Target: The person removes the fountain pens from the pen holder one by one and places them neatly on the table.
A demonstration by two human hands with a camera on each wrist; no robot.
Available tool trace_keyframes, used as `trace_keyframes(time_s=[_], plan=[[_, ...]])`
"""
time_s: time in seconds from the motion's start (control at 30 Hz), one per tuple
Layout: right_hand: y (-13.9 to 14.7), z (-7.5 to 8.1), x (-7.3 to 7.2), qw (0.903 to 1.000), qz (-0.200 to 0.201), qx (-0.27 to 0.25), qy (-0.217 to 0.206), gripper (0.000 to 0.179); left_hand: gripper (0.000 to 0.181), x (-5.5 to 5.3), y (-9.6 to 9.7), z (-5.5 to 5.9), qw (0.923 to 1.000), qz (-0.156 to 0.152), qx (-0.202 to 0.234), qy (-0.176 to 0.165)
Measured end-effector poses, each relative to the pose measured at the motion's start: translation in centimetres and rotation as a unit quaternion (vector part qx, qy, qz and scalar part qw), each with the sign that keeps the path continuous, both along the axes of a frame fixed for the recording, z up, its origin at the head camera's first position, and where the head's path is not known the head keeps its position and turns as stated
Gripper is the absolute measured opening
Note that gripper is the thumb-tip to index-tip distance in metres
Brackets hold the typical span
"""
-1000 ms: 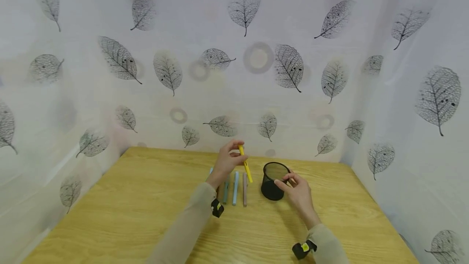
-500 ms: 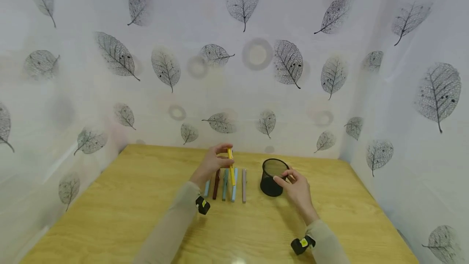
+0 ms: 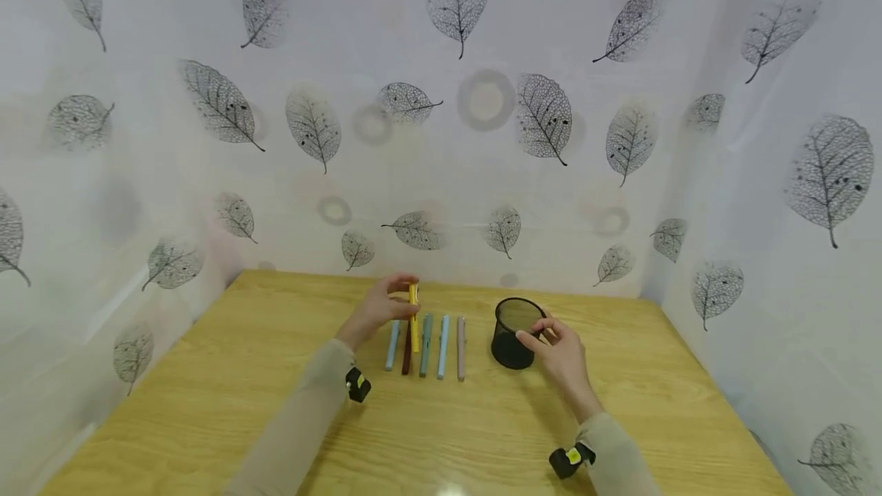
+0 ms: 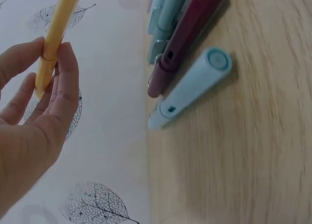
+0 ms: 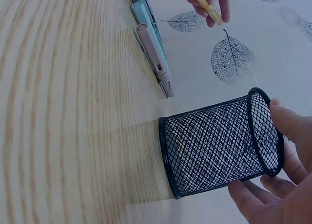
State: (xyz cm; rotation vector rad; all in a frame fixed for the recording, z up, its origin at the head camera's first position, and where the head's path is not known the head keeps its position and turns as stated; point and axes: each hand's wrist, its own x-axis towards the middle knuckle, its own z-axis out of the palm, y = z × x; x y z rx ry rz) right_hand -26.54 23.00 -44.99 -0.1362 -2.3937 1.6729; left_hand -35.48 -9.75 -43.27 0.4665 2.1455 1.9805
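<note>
My left hand (image 3: 375,314) pinches a yellow pen (image 3: 414,320) between thumb and fingers. It hangs over the left part of a row of pens, overlapping the dark red pen (image 3: 406,362) in the head view. To the left of that one lies a light blue pen (image 4: 195,83); to its right come a grey-green pen (image 3: 425,347), a second light blue pen (image 3: 442,347) and a mauve pen (image 5: 152,48). A black mesh pen holder (image 5: 209,143) stands upright right of the row. My right hand (image 3: 561,358) grips its rim, thumb on the near side.
The wooden table (image 3: 276,373) carries everything, its back edge meeting a pale curtain (image 3: 413,174) printed with leaves. More curtain closes off both sides. Black wrist cameras (image 3: 358,385) sit on both sleeves.
My left hand has moved left with the yellow pen, from near the mauve pen to over the dark red one, uncovering the row. The right hand stays at the pen holder.
</note>
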Motion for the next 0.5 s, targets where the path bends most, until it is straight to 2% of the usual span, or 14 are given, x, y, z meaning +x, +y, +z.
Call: trace_keyframes(time_s=[0.1, 0.23, 0.4, 0.5], plan=[[0.0, -0.1, 0.1, 1.0000, 0.002, -0.003, -0.001, 0.038, 0.057, -0.1, -0.8, -0.4, 1.0000, 0.000, -0.002, -0.005], [-0.1, -0.1, 0.3, 1.0000, 0.002, -0.007, -0.002, 0.037, 0.057, -0.1, -1.9, -0.7, 0.9996, -0.004, -0.027, -0.009], [0.0, 0.0, 0.1, 1.0000, 0.001, -0.002, -0.007, 0.038, 0.058, -0.4, -3.0, -0.9, 0.9979, -0.012, -0.054, -0.033], [0.1, 0.1, -0.1, 1.0000, 0.000, 0.000, -0.004, 0.038, 0.059, -0.7, -3.5, -1.0, 0.9968, -0.016, -0.056, -0.054]])
